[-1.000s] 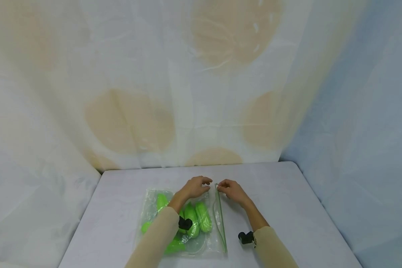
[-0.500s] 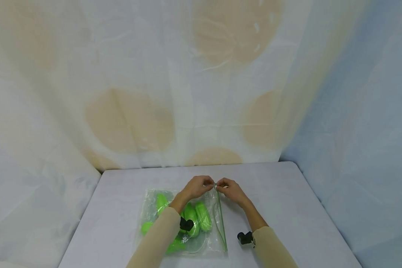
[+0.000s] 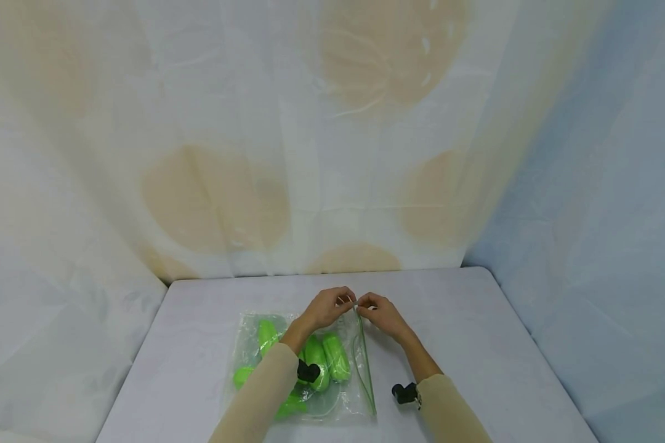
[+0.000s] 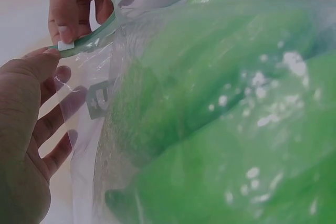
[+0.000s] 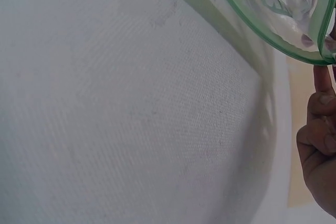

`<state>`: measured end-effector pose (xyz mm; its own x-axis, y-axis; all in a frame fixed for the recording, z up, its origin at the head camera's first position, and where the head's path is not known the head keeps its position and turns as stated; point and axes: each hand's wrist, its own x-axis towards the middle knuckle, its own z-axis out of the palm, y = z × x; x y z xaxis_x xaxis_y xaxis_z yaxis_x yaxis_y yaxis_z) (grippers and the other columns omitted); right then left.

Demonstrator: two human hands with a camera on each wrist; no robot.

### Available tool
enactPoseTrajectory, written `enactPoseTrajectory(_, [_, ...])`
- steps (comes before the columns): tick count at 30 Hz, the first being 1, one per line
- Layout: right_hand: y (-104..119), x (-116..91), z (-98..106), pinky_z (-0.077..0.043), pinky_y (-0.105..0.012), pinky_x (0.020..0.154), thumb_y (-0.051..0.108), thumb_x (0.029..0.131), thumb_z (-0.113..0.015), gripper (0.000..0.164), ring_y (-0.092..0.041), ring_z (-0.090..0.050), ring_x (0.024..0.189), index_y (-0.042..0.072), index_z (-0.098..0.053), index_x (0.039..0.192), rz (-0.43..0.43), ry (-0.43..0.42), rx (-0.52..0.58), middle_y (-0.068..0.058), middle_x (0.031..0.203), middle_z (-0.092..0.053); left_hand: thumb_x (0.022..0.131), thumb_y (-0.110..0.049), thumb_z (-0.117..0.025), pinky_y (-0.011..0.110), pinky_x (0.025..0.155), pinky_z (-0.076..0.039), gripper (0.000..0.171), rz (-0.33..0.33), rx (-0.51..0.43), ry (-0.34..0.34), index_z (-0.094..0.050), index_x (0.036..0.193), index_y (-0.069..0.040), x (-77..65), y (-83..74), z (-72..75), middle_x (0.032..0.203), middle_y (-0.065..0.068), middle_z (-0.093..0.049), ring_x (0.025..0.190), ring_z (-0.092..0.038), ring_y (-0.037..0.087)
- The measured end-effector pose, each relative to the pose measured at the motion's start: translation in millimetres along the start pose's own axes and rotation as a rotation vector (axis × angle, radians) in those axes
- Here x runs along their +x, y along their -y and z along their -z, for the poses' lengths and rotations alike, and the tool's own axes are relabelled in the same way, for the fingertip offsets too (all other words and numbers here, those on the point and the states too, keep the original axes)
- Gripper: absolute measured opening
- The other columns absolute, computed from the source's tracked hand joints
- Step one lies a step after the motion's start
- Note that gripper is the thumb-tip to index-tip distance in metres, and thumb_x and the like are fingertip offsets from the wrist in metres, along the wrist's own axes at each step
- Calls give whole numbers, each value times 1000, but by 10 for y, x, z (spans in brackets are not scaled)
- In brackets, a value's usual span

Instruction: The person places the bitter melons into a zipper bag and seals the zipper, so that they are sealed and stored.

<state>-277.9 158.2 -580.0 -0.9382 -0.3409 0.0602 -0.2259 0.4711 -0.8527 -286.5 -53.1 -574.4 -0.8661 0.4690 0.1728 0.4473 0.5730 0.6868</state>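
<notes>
A clear zip bag [image 3: 354, 394] lies on the table with several bright green, rounded, elongated things [image 3: 336, 358] inside; their kind cannot be told. Its green zip edge [image 3: 367, 369] faces right and gapes along most of its length. At the far corner my left hand [image 3: 327, 307] pinches the end of the zip between thumb and finger, its other fingers spread behind the plastic in the left wrist view. Close against it, my right hand [image 3: 382, 314] pinches the small white slider [image 4: 66, 45] at that same end. In the right wrist view the open zip loop [image 5: 257, 35] rises above the right hand.
The pale cloth-covered table [image 3: 465, 344] has a back edge against a hanging white sheet [image 3: 310, 184] with tan spots. More sheets hang at the left and right sides. Black wrist cameras [image 3: 404, 394] sit on both forearms.
My left hand has moved right, from just beside the bag's far corner to pinching it. The right hand has barely shifted and keeps its hold at that corner.
</notes>
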Motion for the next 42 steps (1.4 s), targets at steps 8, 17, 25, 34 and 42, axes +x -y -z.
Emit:
enactPoseTrajectory(8, [-9, -5, -7, -48, -36, 83, 25, 96, -69, 15, -19, -61, 96, 13, -69, 106, -16, -3, 25, 0, 99, -68, 102, -26, -60, 31, 80, -55, 12, 1, -6, -5, -67, 112, -26, -4, -2, 1, 106, -4, -71, 96, -67, 14])
enactPoseTrajectory(17, [14, -16, -16, -47, -40, 89, 24, 96, -69, 15, -18, -60, 97, 11, -69, 104, 13, -10, 18, -2, 99, -68, 103, -33, -58, 31, 79, -55, 13, 4, -9, -9, -66, 112, -29, -12, 25, -26, 107, -6, -71, 96, -66, 13])
enactPoseTrajectory(25, [20, -32, -22, -48, -41, 90, 25, 96, -69, 14, -17, -61, 99, 13, -69, 103, 16, -7, 12, 0, 99, -69, 103, -36, -56, 32, 79, -54, 14, -13, 128, -26, -65, 112, -30, -10, 25, -30, 106, -8, -70, 94, -65, 10])
enactPoseTrajectory(34, [-6, -66, -63, -49, -34, 71, 25, 96, -69, 14, -20, -60, 97, 12, -68, 101, -5, 13, 54, -2, 100, -67, 103, -36, -57, 31, 73, -53, 12, -51, 231, -95, -66, 108, -30, 1, 15, 24, 101, -9, -70, 88, -66, 9])
enactPoseTrajectory(42, [31, -178, -95, -49, -34, 73, 25, 96, -69, 13, -19, -60, 95, 12, -67, 100, -3, 37, 37, -1, 99, -67, 102, -36, -58, 29, 71, -52, 13, -56, 224, -152, -67, 107, -29, 20, 46, 90, 98, -10, -69, 83, -64, 8])
